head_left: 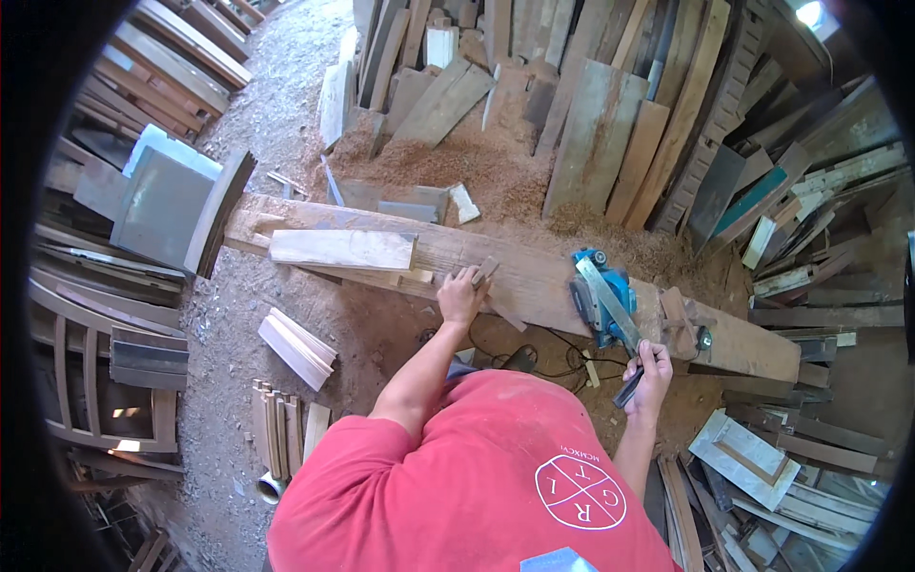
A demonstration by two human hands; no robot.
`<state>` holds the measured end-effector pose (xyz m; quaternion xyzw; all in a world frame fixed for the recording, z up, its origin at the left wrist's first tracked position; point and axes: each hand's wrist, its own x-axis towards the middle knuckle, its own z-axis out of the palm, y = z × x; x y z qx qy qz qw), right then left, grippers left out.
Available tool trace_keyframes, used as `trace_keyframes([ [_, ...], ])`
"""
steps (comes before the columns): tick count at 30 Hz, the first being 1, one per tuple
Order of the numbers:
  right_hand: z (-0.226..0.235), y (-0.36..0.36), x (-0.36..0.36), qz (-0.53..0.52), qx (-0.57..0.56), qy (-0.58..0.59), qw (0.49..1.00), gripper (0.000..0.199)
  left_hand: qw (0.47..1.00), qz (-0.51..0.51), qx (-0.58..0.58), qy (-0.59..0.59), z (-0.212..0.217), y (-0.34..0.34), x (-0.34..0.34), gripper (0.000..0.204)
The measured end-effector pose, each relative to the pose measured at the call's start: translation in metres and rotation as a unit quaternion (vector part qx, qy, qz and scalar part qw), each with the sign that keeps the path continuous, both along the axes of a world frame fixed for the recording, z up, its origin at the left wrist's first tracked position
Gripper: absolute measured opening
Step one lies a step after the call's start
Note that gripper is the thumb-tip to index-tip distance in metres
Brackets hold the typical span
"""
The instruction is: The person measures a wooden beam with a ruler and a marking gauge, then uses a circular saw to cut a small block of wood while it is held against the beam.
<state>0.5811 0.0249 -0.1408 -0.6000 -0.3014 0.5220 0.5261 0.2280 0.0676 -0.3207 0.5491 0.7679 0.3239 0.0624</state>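
Observation:
My left hand rests on the long wooden bench beam, its fingers closed around a small wooden block. To the right, my right hand grips a try square, with a long pale metal blade and a dark stock. The blade slants up and to the left, over a blue electric planer on the beam. Left of my left hand, a pale, flat board lies along the beam. A thin strip of wood juts from the beam's near edge.
A curved wooden piece stands across the beam's left end. Pale slats lie on the ground to the near left. Beyond the beam, shavings cover the ground before leaning planks. A dark cable loops below the planer.

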Motion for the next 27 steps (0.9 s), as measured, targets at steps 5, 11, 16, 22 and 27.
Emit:
trace_keyframes([
  [5, 0.003, -0.004, 0.005, 0.002, 0.011, -0.011, 1.000, 0.017, 0.999, -0.002, 0.006, -0.036, 0.025, 0.009, 0.017, 0.035],
  [11, 0.008, -0.005, 0.005, -0.021, 0.008, 0.040, 0.999, 0.017, 0.832, -0.007, -0.050, -0.552, 0.063, 0.011, 0.003, 0.046],
  [16, 0.034, 0.012, -0.021, -0.010, 0.014, 0.098, 0.995, 0.016, 0.542, -0.062, -0.026, -0.838, 0.127, 0.005, -0.006, 0.049],
  [22, 0.032, 0.028, -0.046, -0.030, 0.063, 0.126, 0.990, 0.015, 0.888, -0.024, -0.049, -0.456, 0.128, 0.020, -0.027, 0.039],
  [27, 0.016, 0.020, -0.049, -0.081, 0.132, 0.067, 0.986, 0.012, 0.951, -0.049, 0.221, 0.212, 0.080, 0.037, -0.043, 0.042],
])
